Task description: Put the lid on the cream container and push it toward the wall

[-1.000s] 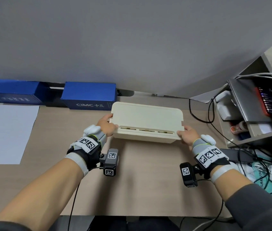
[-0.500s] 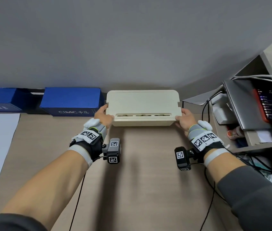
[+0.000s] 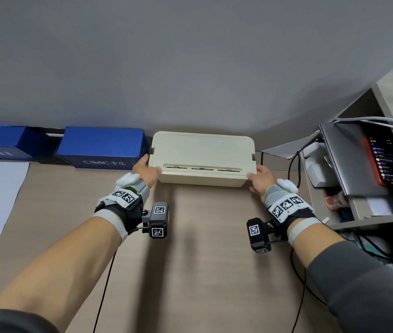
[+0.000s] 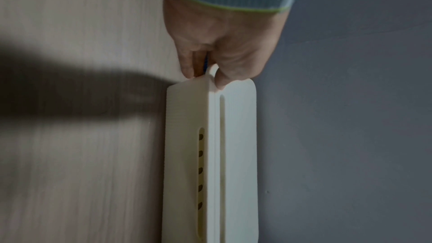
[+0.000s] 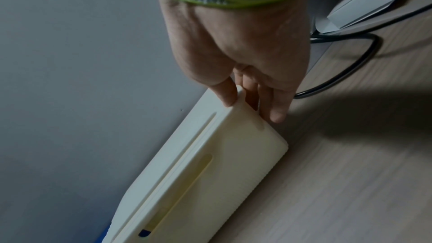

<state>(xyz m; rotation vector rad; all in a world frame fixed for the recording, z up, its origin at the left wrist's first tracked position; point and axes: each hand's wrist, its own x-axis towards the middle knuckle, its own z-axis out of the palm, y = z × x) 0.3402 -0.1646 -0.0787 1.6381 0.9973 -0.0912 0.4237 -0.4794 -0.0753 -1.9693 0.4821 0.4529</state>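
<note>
**Container now back at the wall, lid on**

A second ago we had the cream container (image 3: 202, 174) out on the open desk (image 3: 202, 260), well short of the wall (image 3: 190, 68); half a second ago it was closer. Now its far edge sits at the foot of the wall, just right of the blue box (image 3: 103, 150). The lid (image 3: 202, 146) lies flat on top. We judge the push all but finished; what is left is to let go.

Our left hand (image 3: 146, 173) pinches the container's left end, thumb on the lid and fingers down the end wall. Our right hand (image 3: 260, 180) grips the right end the same way: in the right wrist view the thumb (image 5: 225, 91) presses the lid's top and the fingers (image 5: 275, 103) run down the end.

With the lid shut we cannot see what the container holds; through the long slots in its near face only small dark shapes show. The blue box is closed too, contents hidden. A black cable (image 3: 295, 169) runs past the right end.
</note>
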